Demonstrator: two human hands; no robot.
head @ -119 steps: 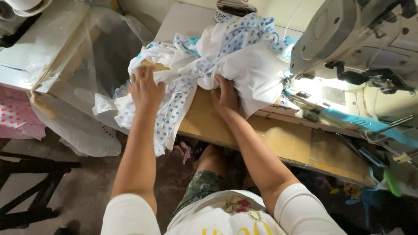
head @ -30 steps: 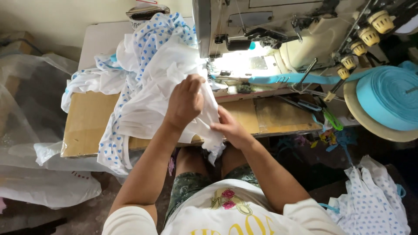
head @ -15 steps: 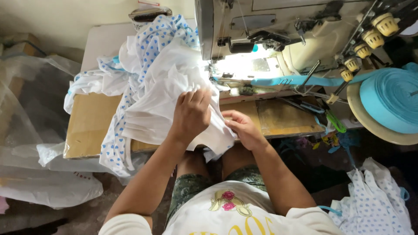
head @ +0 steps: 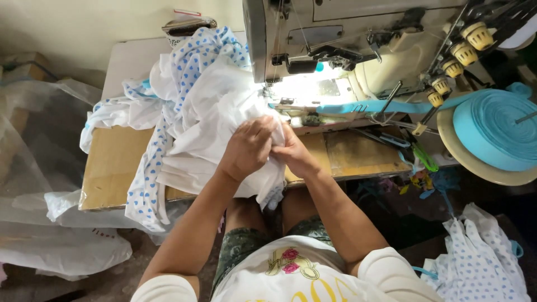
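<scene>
Right now we sit at a sewing machine [head: 358, 50] and look down at our two hands. Our left hand [head: 249, 148] is curled over a bunch of white cloth [head: 215, 120] and grips it, so it is closed on the cloth. Our right hand [head: 296, 156] sits just beside it, touching it, and its fingers pinch the same cloth from the other side. Both hands hold the cloth.

The white cloth lies on the wooden table [head: 112, 162] in a big soft heap. Most of the heap is to the left of our hands and runs up and away from us, toward the back of the table. A part with little blue hearts [head: 193, 53] is mixed in with it. One end hangs down over the near edge of the table, toward our knees.

The bright spot under the machine's needle [head: 305, 92] is just past our hands, up and a bit to the right. Our right hand is the nearer one to it. The bit of cloth we pinch is between our hands and that bright spot.

A big roll of blue tape [head: 495, 128] sits far off to the right, and green scissors [head: 424, 156] lie near it.
</scene>
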